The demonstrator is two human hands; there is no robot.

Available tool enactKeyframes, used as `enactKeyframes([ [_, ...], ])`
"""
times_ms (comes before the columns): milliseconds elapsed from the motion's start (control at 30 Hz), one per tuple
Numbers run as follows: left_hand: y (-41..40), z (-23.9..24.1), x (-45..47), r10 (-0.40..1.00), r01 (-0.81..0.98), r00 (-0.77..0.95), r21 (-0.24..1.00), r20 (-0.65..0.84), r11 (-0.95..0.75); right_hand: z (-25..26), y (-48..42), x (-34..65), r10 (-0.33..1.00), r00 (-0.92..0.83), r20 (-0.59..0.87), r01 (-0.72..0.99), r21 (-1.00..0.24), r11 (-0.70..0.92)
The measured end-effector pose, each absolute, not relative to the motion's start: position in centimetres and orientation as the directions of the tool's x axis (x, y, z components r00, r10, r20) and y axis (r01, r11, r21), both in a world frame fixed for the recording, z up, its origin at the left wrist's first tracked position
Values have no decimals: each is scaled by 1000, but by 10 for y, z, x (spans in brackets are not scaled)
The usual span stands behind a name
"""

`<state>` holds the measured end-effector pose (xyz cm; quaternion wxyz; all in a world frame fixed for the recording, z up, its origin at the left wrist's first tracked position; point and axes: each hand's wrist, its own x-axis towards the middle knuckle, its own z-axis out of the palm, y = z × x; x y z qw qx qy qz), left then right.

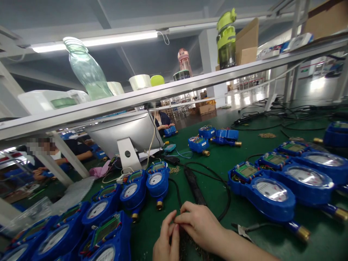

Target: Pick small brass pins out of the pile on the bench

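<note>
My left hand and my right hand meet at the bottom centre, fingertips pinched together over a dark pile of small metal parts on the green mat. What the fingers pinch is too small to tell. A row of blue water meters lies just left of my hands. Another row of blue meters with open green circuit boards lies to the right. A thick black cable runs away from my hands.
A metal shelf overhead carries bottles, tape rolls and cardboard boxes. A silver monitor back stands behind the left meters. Two other people sit at the far side. Pliers lie right of my wrist. Black wires cover the far right.
</note>
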<state>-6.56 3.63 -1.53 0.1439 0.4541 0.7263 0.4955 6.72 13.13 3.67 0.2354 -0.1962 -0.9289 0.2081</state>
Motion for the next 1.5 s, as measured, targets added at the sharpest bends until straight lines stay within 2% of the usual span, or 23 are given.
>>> enactKeyframes([
  [100, 36, -11, -65, 800, 452, -564, 888, 207, 89, 39, 130, 68, 460, -813, 356, 261, -483, 836],
  [367, 39, -13, -67, 743, 291, -630, 956, 227, -45, 45, 127, 70, 459, -815, 353, 263, -480, 837],
  [600, 37, -9, -65, 748, 326, -610, 943, 260, -63, 39, 127, 69, 462, -801, 379, 228, -520, 823],
  [800, 36, -11, -67, 784, 348, -574, 937, 234, -24, 37, 129, 67, 463, -794, 394, 207, -541, 815],
  [967, 36, -17, -69, 821, 258, -538, 965, 189, -53, 37, 129, 66, 468, -786, 404, 197, -554, 809],
  [1200, 39, -19, -67, 854, 22, -514, 996, 82, -82, 40, 127, 68, 440, -802, 404, 173, -547, 819],
  [1500, 39, -20, -66, 847, -26, -526, 994, 80, -110, 39, 129, 67, 438, -799, 411, 166, -550, 818],
])
